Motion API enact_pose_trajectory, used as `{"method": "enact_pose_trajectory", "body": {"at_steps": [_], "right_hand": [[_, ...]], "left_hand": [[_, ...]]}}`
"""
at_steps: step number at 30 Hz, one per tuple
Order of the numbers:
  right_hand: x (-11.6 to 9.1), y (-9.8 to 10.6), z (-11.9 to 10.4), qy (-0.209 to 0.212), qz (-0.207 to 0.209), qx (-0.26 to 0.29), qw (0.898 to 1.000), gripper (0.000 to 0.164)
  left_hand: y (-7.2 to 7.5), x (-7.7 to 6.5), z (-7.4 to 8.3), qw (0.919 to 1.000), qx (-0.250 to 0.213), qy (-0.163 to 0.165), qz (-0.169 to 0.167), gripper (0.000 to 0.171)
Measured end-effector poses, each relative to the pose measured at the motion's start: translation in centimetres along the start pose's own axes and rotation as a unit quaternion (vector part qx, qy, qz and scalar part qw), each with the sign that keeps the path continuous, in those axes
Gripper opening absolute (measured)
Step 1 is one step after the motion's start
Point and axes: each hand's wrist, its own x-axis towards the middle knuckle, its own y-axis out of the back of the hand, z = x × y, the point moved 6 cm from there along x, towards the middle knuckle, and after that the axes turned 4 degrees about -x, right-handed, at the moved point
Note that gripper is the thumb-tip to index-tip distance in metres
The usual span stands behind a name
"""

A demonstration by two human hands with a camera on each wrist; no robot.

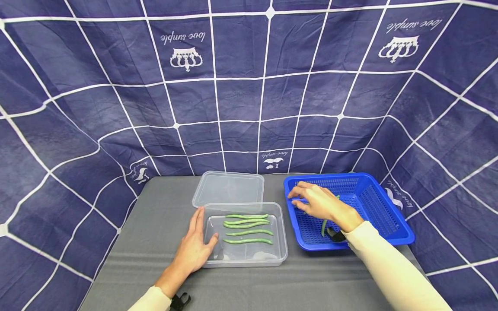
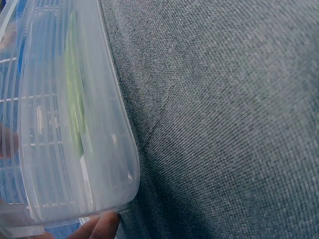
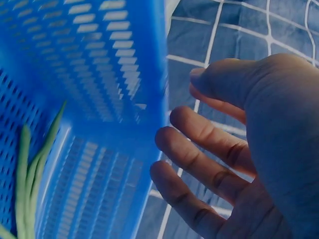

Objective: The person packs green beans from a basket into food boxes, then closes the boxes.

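Several green beans lie crosswise in a clear plastic container. My left hand holds the container's left side, fingers along the outer wall and thumb over the rim. In the left wrist view, fingertips touch the container's outside near a corner. Over the left part of a blue plastic basket hovers my right hand, fingers spread and slightly bent, with nothing between them. More green beans lie on the basket's floor; my right hand and wrist partly cover them in the head view.
A clear flat lid lies behind the container on the grey cloth-covered table. Blue cloth with white grid lines hangs around the back and sides. The basket's raised rim stands just right of the container.
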Motion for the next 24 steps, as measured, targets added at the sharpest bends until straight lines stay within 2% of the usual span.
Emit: {"method": "enact_pose_trajectory", "body": {"at_steps": [13, 24], "right_hand": [[-2.0, -0.4, 5.1, -0.041, -0.038, 0.007, 0.998, 0.026], [-3.0, -1.4, 8.0, -0.043, -0.062, 0.023, 0.997, 0.033]], "left_hand": [[0.1, 0.1, -0.2, 1.0, -0.003, 0.001, -0.003, 0.104], [0.0, 0.0, 0.0, 1.0, 0.0, -0.001, -0.004, 0.105]]}}
